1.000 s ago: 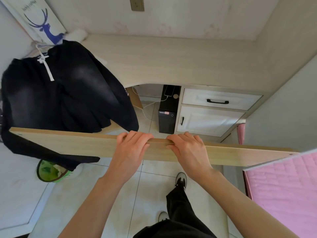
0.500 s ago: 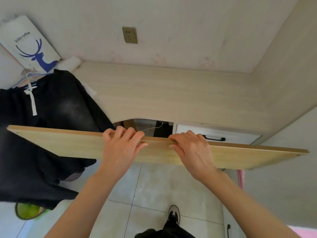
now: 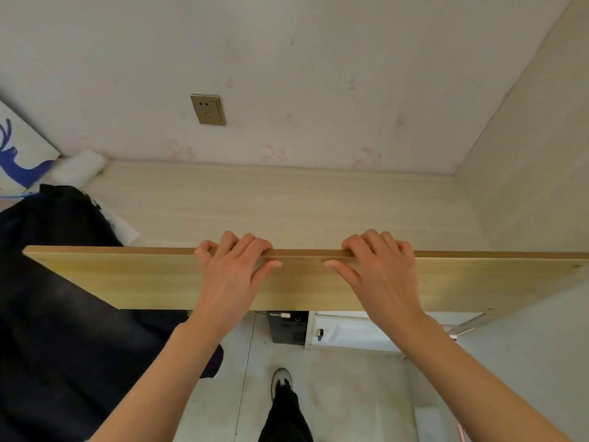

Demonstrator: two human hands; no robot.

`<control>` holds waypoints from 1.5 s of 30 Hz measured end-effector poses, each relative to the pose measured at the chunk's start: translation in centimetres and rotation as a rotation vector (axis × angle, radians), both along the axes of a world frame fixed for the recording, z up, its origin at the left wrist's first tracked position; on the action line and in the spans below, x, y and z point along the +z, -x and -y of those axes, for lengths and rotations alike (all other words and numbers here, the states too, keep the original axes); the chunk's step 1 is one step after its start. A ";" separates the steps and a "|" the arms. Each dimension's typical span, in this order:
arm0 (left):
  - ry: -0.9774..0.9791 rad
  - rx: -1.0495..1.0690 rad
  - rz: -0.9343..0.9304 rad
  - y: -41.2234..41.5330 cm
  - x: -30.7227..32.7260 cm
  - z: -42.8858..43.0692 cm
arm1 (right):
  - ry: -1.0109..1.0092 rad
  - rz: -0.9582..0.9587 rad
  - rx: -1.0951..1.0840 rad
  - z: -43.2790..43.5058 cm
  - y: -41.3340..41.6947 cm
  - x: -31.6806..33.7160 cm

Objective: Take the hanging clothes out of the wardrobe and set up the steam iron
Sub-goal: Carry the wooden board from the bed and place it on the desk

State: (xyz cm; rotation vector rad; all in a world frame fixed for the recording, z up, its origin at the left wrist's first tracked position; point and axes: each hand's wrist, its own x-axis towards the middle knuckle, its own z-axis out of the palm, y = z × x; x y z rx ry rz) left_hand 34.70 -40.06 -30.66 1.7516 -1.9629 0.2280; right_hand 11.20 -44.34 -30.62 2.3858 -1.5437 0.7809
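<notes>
Board (image 3: 153,275) now raised higher than half a second back, its top edge level with the far half of the desk (image 3: 287,205), where a second ago it hung low enough to show the drawers whole; only the lower door and the black computer tower (image 3: 288,327) peek out beneath it now. Hands also set wider apart along the edge than before. Left hand (image 3: 232,275) hooked over the top edge, fingers curled close together behind it, thumb stretched flat along the near face. Right hand (image 3: 379,272) gripping likewise, fingers bunched over the edge, thumb pointing inward toward the other. Black clothes (image 3: 63,298), the task's own thing, already out of any wardrobe and draped over the desk's left end, trailing down toward the floor, partly behind the board. No steam iron anywhere in view. Socket (image 3: 208,110) on the wall above the desk, free. Probably lifting the board onto the desk as a pressing surface, so likely into the setup half of the job, with clothes done and iron yet to fetch; only a guess.
</notes>
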 end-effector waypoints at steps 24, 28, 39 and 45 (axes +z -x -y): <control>-0.184 -0.078 -0.119 -4.5 -3.2 16.2 | -0.178 -0.053 -0.074 14.5 -4.2 -2.1; -0.195 -0.064 -0.120 -4.3 -3.6 16.9 | -0.237 -0.039 -0.061 15.4 -4.1 -2.5; -0.092 0.008 -0.021 -4.4 -5.1 19.4 | -0.367 -0.050 0.016 19.9 -4.2 -3.3; -0.237 0.100 0.099 -4.2 -7.9 20.5 | -0.518 -0.054 0.083 23.9 -5.0 -3.7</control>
